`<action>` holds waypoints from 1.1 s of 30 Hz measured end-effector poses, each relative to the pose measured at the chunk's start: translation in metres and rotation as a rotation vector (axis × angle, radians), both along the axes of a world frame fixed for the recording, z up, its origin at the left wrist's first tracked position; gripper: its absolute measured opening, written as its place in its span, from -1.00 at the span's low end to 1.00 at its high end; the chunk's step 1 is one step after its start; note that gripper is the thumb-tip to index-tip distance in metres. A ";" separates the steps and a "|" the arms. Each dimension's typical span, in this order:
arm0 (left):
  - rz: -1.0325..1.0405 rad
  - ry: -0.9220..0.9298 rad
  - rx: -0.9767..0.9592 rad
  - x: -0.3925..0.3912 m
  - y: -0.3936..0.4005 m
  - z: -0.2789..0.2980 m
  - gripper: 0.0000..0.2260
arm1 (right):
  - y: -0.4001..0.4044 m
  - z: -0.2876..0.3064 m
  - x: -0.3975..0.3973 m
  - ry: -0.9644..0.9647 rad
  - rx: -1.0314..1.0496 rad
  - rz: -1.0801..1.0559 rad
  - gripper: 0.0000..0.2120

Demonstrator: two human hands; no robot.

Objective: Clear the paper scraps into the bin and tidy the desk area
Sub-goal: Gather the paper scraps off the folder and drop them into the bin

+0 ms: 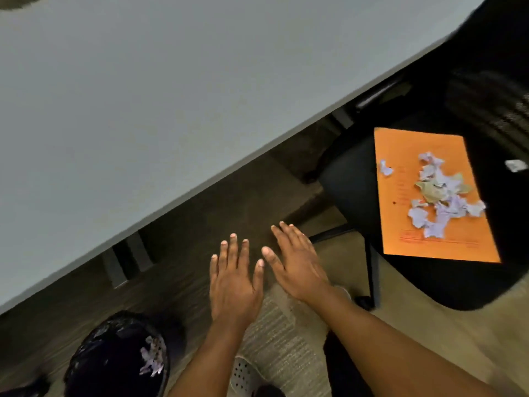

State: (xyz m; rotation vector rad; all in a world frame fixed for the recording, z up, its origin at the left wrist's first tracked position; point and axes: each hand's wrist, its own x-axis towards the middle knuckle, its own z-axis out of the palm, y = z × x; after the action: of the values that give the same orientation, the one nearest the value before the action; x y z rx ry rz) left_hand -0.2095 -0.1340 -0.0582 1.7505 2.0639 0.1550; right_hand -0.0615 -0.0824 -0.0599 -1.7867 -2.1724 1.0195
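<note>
Black-lined bin (114,359) holds a few paper scraps (153,358) against its wall

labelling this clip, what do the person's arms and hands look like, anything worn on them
Both forearms are bare with no sleeves in view. The left hand and right hand wear no gloves, rings, watch or bracelet that can be seen. Fingernails are short and pale.

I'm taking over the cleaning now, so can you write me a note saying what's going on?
Left hand and right hand: both open and empty, held over the floor.
Most paper scraps lie piled on the orange envelope on the black chair; one stray scrap sits beside it.
Done: some scraps are in the bin.
Left: tip the pile in, grab the stray one, tidy up.
</note>
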 end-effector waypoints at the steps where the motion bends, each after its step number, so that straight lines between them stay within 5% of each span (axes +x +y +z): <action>1: -0.034 -0.006 0.002 0.015 0.013 0.005 -0.36 | 0.008 0.006 0.016 0.003 0.017 -0.040 -0.24; 10: -0.246 -0.223 0.100 0.143 0.098 0.019 -0.50 | 0.035 0.015 0.166 -0.010 0.227 -0.501 -0.30; 20: -0.394 -0.252 0.074 0.244 0.197 -0.020 -0.32 | 0.043 -0.038 0.260 -0.254 0.196 -0.803 0.14; 26: -0.498 -0.139 0.066 0.277 0.247 -0.055 -0.29 | 0.070 -0.061 0.312 -0.023 0.215 -0.985 0.20; 33: -0.540 -0.193 0.192 0.307 0.238 -0.078 -0.37 | 0.076 -0.068 0.308 -0.088 0.273 -0.771 0.12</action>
State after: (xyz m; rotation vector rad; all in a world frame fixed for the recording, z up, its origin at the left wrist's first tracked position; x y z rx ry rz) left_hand 0.0979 0.1037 -0.1366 2.2424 1.4214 0.3491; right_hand 0.2469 -0.0063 -0.1279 -2.2443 -1.3355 0.4420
